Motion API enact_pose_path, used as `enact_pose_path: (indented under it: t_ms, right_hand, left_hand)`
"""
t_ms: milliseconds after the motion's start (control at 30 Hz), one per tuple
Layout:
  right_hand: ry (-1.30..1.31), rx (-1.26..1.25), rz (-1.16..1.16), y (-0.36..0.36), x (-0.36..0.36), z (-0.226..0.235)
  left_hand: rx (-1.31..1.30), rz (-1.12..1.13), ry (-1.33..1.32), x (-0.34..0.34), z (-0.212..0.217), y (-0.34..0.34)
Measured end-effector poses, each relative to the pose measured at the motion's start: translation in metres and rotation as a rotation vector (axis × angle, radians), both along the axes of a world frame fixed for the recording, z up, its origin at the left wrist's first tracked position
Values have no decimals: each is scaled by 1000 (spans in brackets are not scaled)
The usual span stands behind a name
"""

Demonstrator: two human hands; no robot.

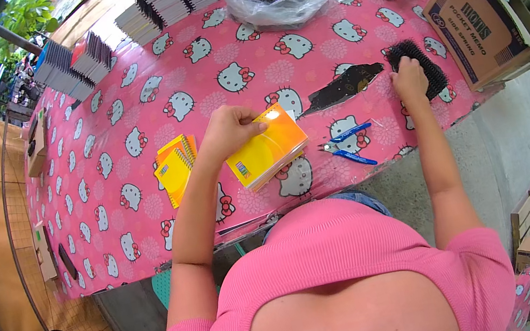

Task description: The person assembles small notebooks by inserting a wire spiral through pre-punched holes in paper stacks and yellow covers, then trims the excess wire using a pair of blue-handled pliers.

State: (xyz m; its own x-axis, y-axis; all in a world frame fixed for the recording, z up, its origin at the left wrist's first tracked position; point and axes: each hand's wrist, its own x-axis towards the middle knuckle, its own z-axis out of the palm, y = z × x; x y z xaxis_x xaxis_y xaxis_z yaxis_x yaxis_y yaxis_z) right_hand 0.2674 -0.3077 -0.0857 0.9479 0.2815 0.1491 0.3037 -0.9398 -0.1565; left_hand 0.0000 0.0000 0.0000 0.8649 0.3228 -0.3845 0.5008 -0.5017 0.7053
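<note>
Where the left hand (235, 130) pinches, thumb on the cover, fingers curled behind the edge, a stack of yellow-orange notebooks (268, 152) lies under the grip and to its near right, flat on the pink tablecloth (186, 73). Right hand (410, 79), well off to the right: fingertips down in a pile of black coils (430, 71); from here I cannot tell whether they close on any. Between the hands, nearer: blue-handled pliers (355, 157), handles spread. Left of the left forearm, small spiral notebooks (175, 173). Far side, a clear plastic bag (316, 8); far right, an open carton (476, 25).
</note>
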Motion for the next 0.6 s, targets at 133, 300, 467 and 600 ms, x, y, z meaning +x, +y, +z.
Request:
enact_pose_path:
  t_ms: [133,300,467,600]
  right_hand:
    - [-7,-43,0,-3,-3,4]
    - [61,29,71,-5,2,13]
    - [-27,125,64,-13,9,12]
    - [-55,181,141,-15,16,-3]
  left_hand:
    - [128,-9,-137,-6,-7,-6]
    - [323,-9,-457,-16,-10,-12]
    - [138,84,-265,-15,32,-31]
    - [176,81,-442,-27,36,-35]
